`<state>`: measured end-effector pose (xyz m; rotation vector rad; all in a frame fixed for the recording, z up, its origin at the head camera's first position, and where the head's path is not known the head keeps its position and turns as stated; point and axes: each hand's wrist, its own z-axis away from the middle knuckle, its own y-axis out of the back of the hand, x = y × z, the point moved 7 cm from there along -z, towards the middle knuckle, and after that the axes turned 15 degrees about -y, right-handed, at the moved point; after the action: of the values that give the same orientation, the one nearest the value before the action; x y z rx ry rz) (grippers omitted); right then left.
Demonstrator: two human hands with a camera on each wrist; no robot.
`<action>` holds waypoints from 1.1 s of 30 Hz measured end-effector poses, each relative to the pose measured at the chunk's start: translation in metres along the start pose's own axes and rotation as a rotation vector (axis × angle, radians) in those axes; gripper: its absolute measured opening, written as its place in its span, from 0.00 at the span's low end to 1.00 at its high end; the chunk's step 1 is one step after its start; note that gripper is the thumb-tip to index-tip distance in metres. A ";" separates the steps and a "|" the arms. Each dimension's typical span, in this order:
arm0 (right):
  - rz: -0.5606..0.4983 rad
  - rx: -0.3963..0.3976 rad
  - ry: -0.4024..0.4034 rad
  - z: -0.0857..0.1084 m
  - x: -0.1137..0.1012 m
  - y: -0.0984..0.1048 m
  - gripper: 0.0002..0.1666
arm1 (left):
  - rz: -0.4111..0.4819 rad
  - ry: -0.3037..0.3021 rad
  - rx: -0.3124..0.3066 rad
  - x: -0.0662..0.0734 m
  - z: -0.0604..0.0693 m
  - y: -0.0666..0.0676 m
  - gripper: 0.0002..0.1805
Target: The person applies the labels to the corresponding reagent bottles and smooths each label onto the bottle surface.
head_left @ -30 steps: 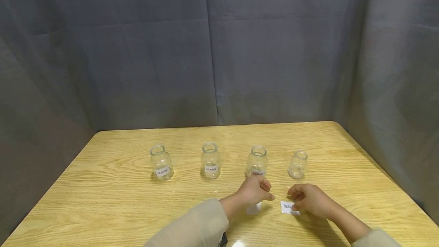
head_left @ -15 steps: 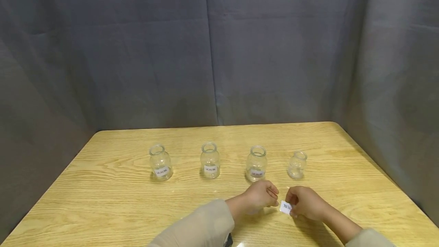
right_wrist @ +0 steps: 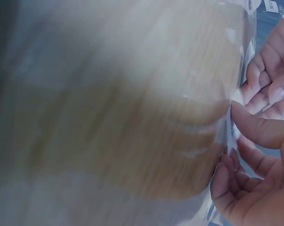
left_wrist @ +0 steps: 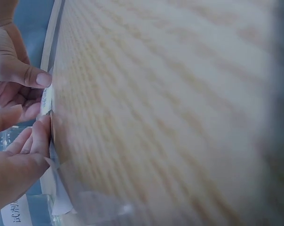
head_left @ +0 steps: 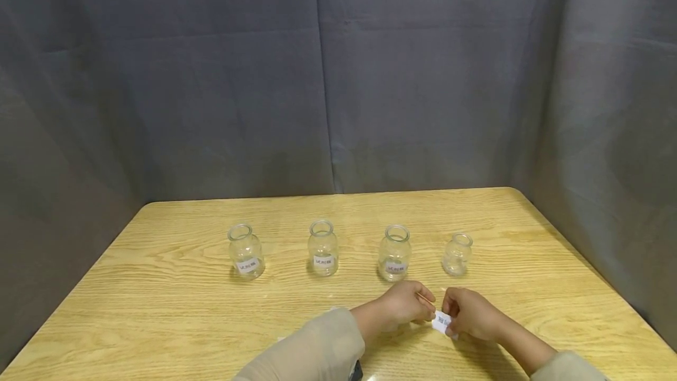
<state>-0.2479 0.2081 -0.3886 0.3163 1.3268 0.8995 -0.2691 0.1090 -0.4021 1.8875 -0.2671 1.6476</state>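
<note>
Just in front of the jars, a small white label (head_left: 440, 321) with printed dark characters lies between my two hands. My right hand (head_left: 472, 314) pinches its right part between thumb and fingers. At its left edge, the bent fingertips of my left hand (head_left: 404, 306) touch or nearly touch it. The left wrist view shows the left thumb apart from the other left fingers, with the right thumb on the label (left_wrist: 46, 100). Near the hands stand a labelled glass jar (head_left: 394, 254) and a smaller glass jar (head_left: 457, 256) on which I see no label.
Two more labelled glass jars, one in the middle (head_left: 323, 250) and one at left (head_left: 246, 253), stand in the same row on the wooden table (head_left: 158, 287). A loose white paper piece (left_wrist: 61, 193) lies by the left hand. Grey curtains (head_left: 238, 87) enclose the table.
My left hand has moved right and slightly nearer, up to the label's left edge. My right hand has gone from over the label to pinching it. The jars stay put.
</note>
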 end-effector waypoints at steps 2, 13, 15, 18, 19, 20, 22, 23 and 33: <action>-0.009 -0.006 0.007 0.000 -0.001 0.000 0.17 | 0.011 -0.005 0.005 0.000 -0.001 -0.001 0.12; -0.061 -0.011 0.064 0.003 -0.010 0.003 0.09 | 0.024 -0.018 0.004 0.004 0.000 0.001 0.05; -0.079 0.010 0.049 0.002 -0.010 0.006 0.08 | 0.014 -0.031 0.001 0.005 0.001 0.003 0.05; -0.117 0.042 0.026 0.000 -0.010 0.009 0.05 | -0.012 -0.053 0.001 0.006 0.001 0.008 0.05; -0.132 0.054 0.019 0.000 -0.010 0.010 0.04 | -0.012 -0.065 0.000 0.008 0.001 0.009 0.05; -0.145 0.066 0.017 0.000 -0.011 0.012 0.03 | -0.007 -0.073 0.005 0.008 0.001 0.010 0.05; -0.176 0.083 0.010 -0.001 -0.011 0.015 0.02 | -0.001 -0.084 0.022 0.010 0.001 0.013 0.04; -0.187 0.091 0.008 -0.002 -0.012 0.016 0.02 | 0.002 -0.089 0.028 0.011 0.001 0.015 0.04; -0.294 0.140 0.005 0.001 -0.017 0.021 0.09 | 0.081 -0.126 0.094 0.018 0.004 0.022 0.06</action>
<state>-0.2547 0.2091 -0.3624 0.2191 1.4008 0.5629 -0.2737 0.0934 -0.3778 2.0800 -0.3270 1.6207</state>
